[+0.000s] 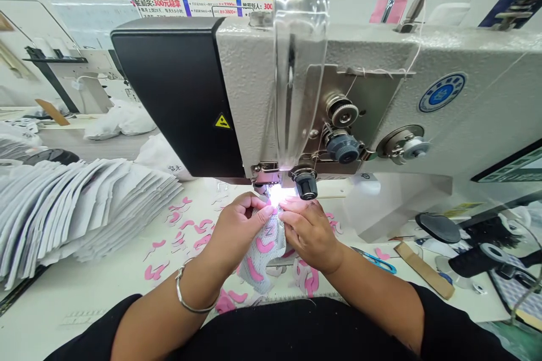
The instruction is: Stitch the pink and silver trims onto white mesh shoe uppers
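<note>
A light grey mesh shoe upper (271, 245) with pink curved patches and an N-like mark lies under the head of a sewing machine (258, 90). My left hand (241, 225) pinches its left edge close to the needle area, thumb and fingers together. From the right, my right hand (311, 231) grips the upper's other edge, fingers curled at the lit spot. Glare from the machine's lamp hides the needle and the fingertips nearest it. The upper's lower end hangs toward my body.
Loose pink pieces (203, 225) are scattered left of my hands. A big stack of grey-white pieces (80, 208) stands farther left. To the right lie blue-handled scissors (375, 259), a brown strip (425, 271) and a black thread spool (478, 259).
</note>
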Tool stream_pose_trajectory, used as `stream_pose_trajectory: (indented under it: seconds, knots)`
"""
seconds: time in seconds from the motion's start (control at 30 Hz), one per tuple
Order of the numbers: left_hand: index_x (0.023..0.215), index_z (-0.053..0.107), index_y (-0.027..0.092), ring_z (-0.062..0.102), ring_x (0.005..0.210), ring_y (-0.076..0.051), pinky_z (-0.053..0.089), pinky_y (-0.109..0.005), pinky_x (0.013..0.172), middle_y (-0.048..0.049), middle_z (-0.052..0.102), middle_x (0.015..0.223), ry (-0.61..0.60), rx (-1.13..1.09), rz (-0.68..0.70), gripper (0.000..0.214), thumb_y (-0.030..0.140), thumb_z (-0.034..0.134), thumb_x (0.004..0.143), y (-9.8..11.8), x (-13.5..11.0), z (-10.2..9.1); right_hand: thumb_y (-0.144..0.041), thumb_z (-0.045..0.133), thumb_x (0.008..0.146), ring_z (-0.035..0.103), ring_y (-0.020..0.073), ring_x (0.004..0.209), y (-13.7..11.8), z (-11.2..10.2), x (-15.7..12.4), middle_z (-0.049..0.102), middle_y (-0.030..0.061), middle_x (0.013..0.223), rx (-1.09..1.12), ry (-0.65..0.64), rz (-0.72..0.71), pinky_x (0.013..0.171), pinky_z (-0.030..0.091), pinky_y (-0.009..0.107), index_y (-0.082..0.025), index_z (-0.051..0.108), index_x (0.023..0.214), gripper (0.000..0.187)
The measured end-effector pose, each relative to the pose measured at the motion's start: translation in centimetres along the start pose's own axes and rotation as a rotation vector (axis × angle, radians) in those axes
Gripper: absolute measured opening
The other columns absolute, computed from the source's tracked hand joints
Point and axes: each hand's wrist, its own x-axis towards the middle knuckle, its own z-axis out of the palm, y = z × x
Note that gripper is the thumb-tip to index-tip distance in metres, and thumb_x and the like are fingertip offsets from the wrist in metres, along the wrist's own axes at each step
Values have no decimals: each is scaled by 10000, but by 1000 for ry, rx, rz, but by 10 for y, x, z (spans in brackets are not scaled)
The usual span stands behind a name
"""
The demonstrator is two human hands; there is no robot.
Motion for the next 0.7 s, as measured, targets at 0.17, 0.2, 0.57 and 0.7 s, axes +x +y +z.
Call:
stream_pose_trajectory:
  seconds: [0.17,0.2,0.57,0.7]
  knots:
    - [761,649,221,581,761,-186,455,-290,682,-26,653,831,16,41,36,196,405,717,759,-2,1,1,-34,571,819,622,205,1068,1,1,-2,682,61,1087,-45,-11,-15,915,501,394,-250,611,1240,475]
    - [768,642,222,585,773,-189,456,-290,688,-29,655,845,12,31,35,191,397,717,757,-3,1,1,-43,568,825,623,204,1060,0,1,-2,679,61,1086,-53,-14,-10,911,501,394,-254,614,1237,466]
    - [776,610,206,551,744,-160,448,-275,673,-14,616,833,-14,-98,-7,195,375,706,778,-3,3,-2,-71,548,848,617,200,1037,-3,-1,2,669,58,1088,-69,-37,8,902,491,387,-252,598,1217,414]
    - [813,601,211,536,731,-133,446,-251,668,18,575,803,0,-259,-71,217,323,763,723,-2,4,2,-78,557,850,608,212,1033,-5,-1,1,667,64,1088,-58,-51,18,905,483,399,-241,604,1187,377]
